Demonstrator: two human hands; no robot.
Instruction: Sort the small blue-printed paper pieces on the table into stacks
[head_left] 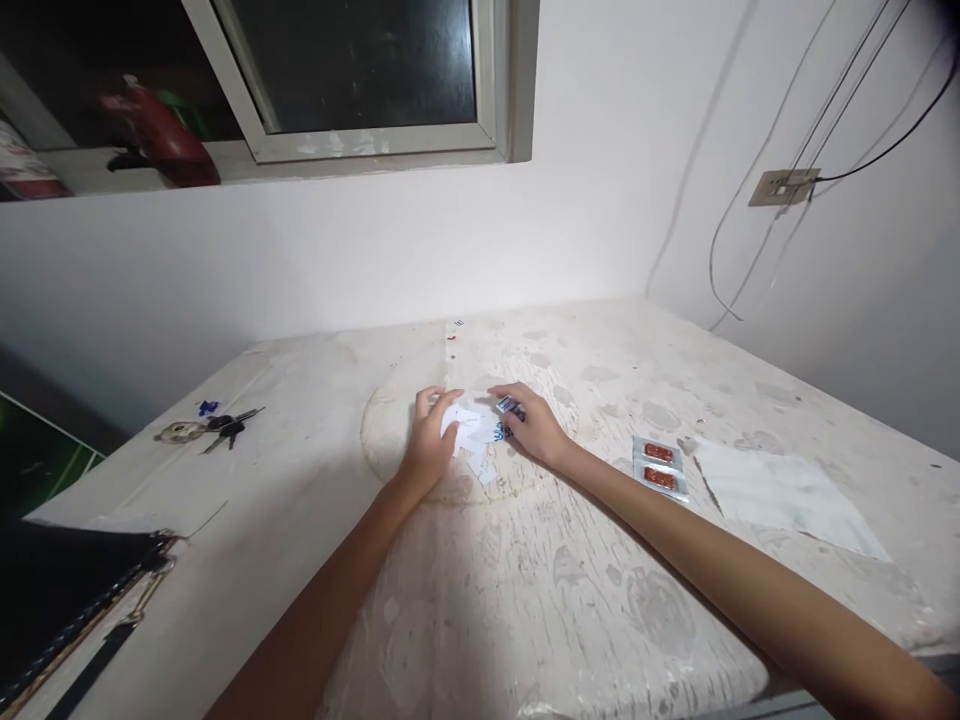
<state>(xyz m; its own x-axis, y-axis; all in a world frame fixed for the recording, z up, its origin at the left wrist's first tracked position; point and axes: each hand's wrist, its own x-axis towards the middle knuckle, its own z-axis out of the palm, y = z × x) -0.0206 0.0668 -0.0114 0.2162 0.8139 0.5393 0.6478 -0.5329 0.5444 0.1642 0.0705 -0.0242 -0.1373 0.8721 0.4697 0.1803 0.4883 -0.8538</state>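
Several torn white paper pieces (pixel 469 430) lie in a small loose pile on the table, some with faint print and one with blue lettering. At the pile's left edge, my left hand (pixel 431 440) curls its fingers and thumb around the paper. My right hand (pixel 536 425) is on the other side, its index finger stretched over the far edge. Between its thumb and fingers is a small blue-and-white printed piece (pixel 510 405), partly hidden by the hand. The tips of both hands are a short gap apart.
A blister pack (pixel 660 468) with two reddish-brown pieces and a white cloth-like sheet (pixel 787 495) lie right. Keys (pixel 229 428) are left; a black bag (pixel 75 600) sits at the near left. A socket (pixel 784 187) with hanging cables is on the wall; a red bottle (pixel 169 140) leans on the sill.
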